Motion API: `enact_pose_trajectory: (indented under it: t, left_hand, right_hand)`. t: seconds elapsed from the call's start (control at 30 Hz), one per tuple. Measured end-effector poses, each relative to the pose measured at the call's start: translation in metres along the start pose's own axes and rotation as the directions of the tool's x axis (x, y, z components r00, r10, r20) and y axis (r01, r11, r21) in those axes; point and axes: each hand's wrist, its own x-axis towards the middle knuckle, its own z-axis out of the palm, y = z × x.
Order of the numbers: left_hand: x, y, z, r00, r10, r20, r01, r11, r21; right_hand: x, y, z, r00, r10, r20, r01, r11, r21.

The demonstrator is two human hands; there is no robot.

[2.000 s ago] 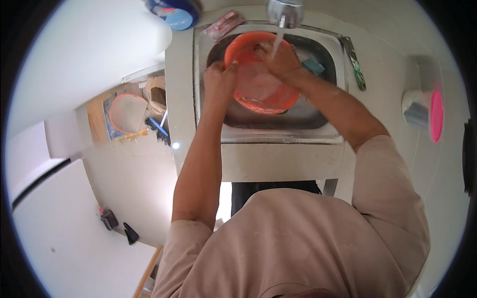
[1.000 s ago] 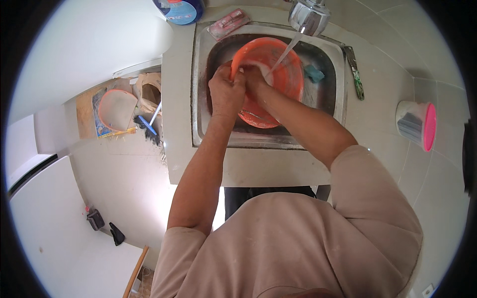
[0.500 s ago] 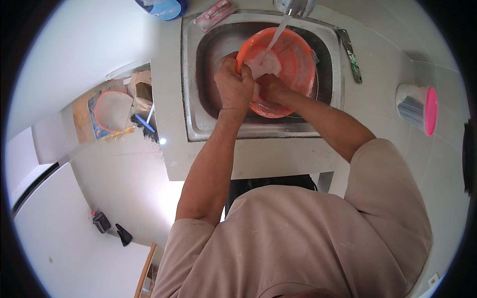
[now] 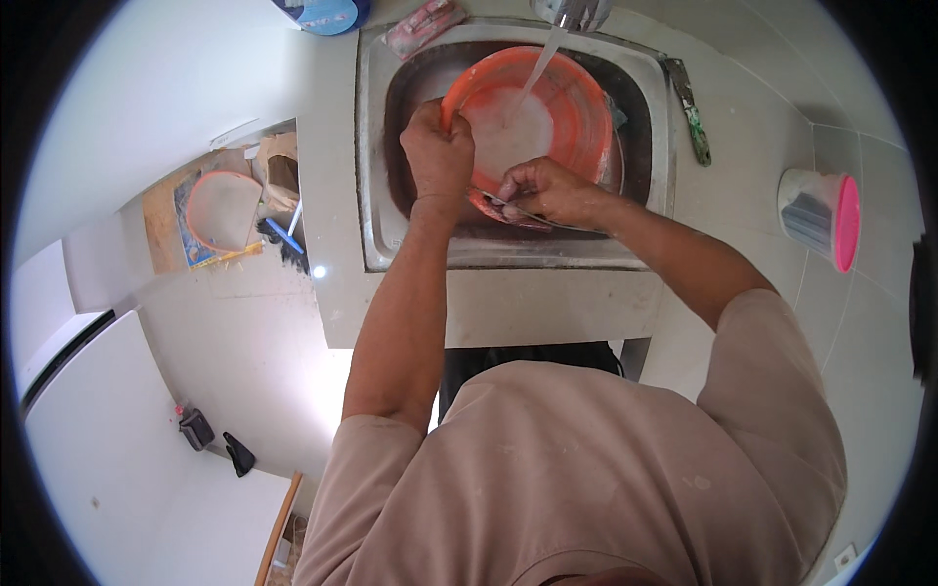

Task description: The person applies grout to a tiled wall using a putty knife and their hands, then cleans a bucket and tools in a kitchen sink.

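An orange plastic basin (image 4: 572, 107) sits tilted in the steel sink (image 4: 376, 195), with water from the tap (image 4: 572, 12) running into it. My left hand (image 4: 437, 146) is closed on the basin's near-left rim. My right hand (image 4: 547, 190) is at the basin's near edge, its fingers pinched on a thin metal tool whose end I cannot make out. The basin's inside looks milky white with water.
A pink-lidded container (image 4: 821, 217) lies on the counter to the right. A dirty scraper (image 4: 689, 107) rests by the sink's right rim. A pink packet (image 4: 422, 24) and a blue tub (image 4: 327, 12) sit behind the sink. An orange bucket (image 4: 220, 210) stands on the floor at left.
The basin has shifted up and right under the running water. My right hand has come out of the basin down to its near edge; my left hand stays on the rim.
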Motion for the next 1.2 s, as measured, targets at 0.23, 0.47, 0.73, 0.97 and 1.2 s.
enact_pose_trajectory:
  t: [0.23, 0.47, 0.73, 0.97, 1.2]
  left_hand:
    - [0.002, -0.022, -0.018, 0.986, -0.166, -0.019, 0.166, 0.986, -0.033]
    - [-0.010, 0.033, -0.028, 0.966, 0.258, -0.035, -0.259, 0.965, -0.036]
    - [-0.058, 0.075, 0.013, 0.838, 0.542, 0.055, -0.541, 0.815, 0.210]
    - [-0.088, 0.094, 0.030, 0.801, 0.577, 0.161, -0.574, 0.662, 0.483]
    - [-0.057, 0.104, 0.027, 0.836, 0.543, 0.084, -0.500, 0.688, 0.526]
  right_hand:
    - [0.008, -0.029, -0.031, 0.978, -0.061, 0.200, 0.182, 0.726, -0.663]
    - [0.014, 0.000, -0.046, 0.894, -0.350, -0.281, -0.013, 0.605, -0.796]
    - [0.101, 0.104, -0.059, 0.601, -0.292, -0.744, 0.563, 0.815, 0.136]
    - [0.100, 0.046, -0.003, 0.785, -0.420, -0.456, 0.606, 0.676, 0.420]
    - [0.113, 0.021, -0.020, 0.826, -0.209, -0.523, 0.460, 0.787, 0.412]
